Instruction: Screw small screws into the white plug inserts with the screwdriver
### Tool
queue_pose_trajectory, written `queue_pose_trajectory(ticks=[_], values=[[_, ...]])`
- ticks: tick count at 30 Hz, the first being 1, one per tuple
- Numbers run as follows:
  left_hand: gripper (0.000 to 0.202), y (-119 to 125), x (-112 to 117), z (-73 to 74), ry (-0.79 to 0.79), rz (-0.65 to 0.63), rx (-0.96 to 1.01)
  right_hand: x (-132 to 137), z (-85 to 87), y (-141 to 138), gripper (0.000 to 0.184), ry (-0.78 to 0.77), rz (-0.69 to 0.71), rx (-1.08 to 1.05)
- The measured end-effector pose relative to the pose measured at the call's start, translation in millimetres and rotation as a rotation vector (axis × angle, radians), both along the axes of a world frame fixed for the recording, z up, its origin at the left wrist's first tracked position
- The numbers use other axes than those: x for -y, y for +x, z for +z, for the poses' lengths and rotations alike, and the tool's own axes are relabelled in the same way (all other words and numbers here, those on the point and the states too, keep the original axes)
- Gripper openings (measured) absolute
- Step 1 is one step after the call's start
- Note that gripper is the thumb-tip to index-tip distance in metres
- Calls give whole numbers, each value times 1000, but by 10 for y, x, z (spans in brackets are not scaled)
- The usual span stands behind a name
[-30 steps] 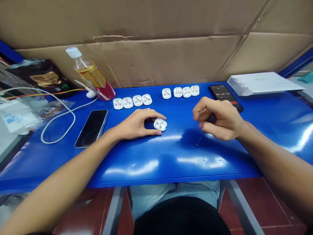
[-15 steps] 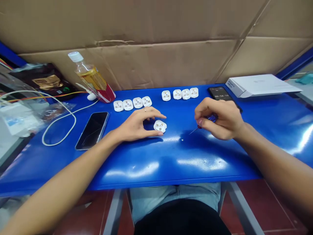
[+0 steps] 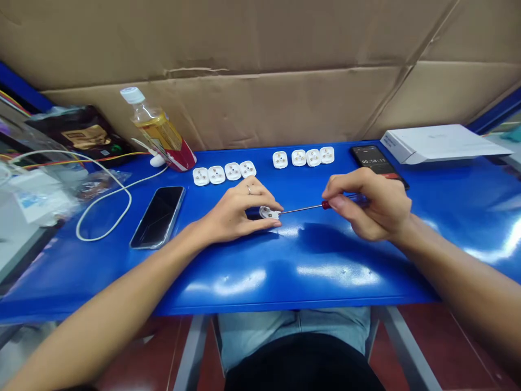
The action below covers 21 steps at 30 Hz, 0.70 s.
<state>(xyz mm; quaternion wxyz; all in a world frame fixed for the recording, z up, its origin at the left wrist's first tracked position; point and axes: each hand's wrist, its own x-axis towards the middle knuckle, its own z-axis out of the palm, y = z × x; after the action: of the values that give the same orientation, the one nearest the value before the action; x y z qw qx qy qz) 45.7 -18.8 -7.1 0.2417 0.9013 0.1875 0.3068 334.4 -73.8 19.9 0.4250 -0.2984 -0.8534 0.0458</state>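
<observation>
My left hand (image 3: 248, 209) grips a small white plug housing (image 3: 269, 213) between thumb and fingers, tilted on edge just above the blue table. Brass-coloured bits show inside it. In my right hand (image 3: 362, 203) is a screwdriver (image 3: 303, 209) with a red collar and a thin metal shaft. Its shaft points left, and the tip meets the notched edge of the housing; the handle is mostly hidden by my fingers. Farther back lie two rows of similar white housings, one on the left (image 3: 217, 174) and one on the right (image 3: 298, 157).
A phone with a dark screen (image 3: 158, 217) lies left of my left hand, beside a white cable (image 3: 127, 191). Behind are a drink bottle (image 3: 165, 136) and a dark pouch (image 3: 87, 134). A phone showing a timer (image 3: 374, 163) and a white box (image 3: 443, 144) lie back right.
The screwdriver has swung up level and moved left, so its tip now meets the housing. My left hand has tilted the housing, which faced up more before.
</observation>
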Motion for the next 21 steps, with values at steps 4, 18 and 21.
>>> queue_pose_trajectory(ticks=[4, 18, 21], values=[[17, 2, 3, -5, 0, -14, 33, 10, 4, 3, 18, 2, 7, -3], [15, 27, 50, 25, 25, -6, 60, -19, 47, -28, 16, 71, 8, 17], [14, 37, 52, 35, 7, 3, 59, -19, 41, -26, 17, 67, 3, 29]])
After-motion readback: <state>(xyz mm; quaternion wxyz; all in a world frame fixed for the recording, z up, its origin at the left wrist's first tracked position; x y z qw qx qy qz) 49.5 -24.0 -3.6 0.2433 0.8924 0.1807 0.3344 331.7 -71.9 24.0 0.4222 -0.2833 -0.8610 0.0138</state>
